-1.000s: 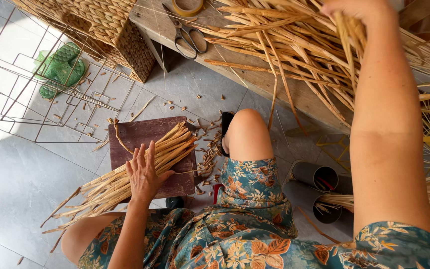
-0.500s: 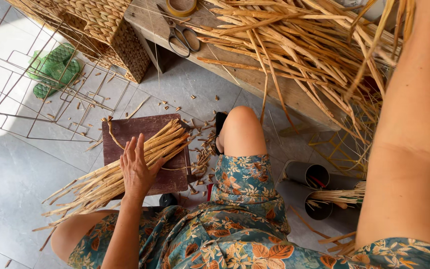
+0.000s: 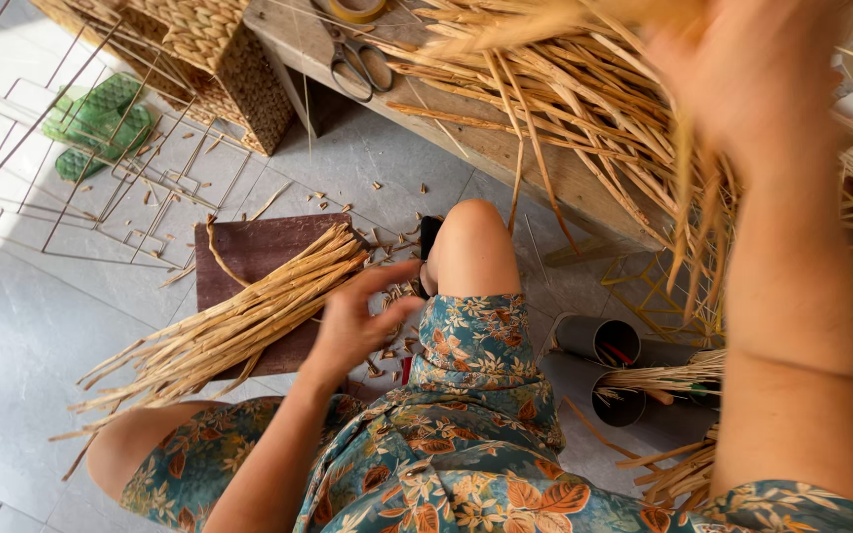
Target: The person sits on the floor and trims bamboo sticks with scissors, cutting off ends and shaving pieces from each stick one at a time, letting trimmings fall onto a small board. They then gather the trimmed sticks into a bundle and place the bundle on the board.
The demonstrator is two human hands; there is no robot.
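Observation:
My left hand (image 3: 355,321) hovers with fingers apart just right of a bundle of cut straw stalks (image 3: 229,321); it holds nothing. The bundle lies slanted across a dark brown board (image 3: 249,252) on the grey floor. My right hand (image 3: 742,84), blurred and raised, grips a bunch of long dry straw (image 3: 688,212) that hangs down from it. A big heap of straw (image 3: 565,109) covers the wooden bench (image 3: 491,148) ahead. My bare knee (image 3: 471,242) is between the two hands.
Scissors (image 3: 357,64) and a tape roll (image 3: 357,10) lie on the bench. A woven basket (image 3: 219,49), wire frames (image 3: 120,168) and green sandals (image 3: 96,118) sit at the left. Grey tubes (image 3: 604,341) with straw lie at the right. Straw scraps litter the floor.
My left hand lifted off the bundle on the board and moved right toward my knee. My right hand swung down and nearer with straw in its grip.

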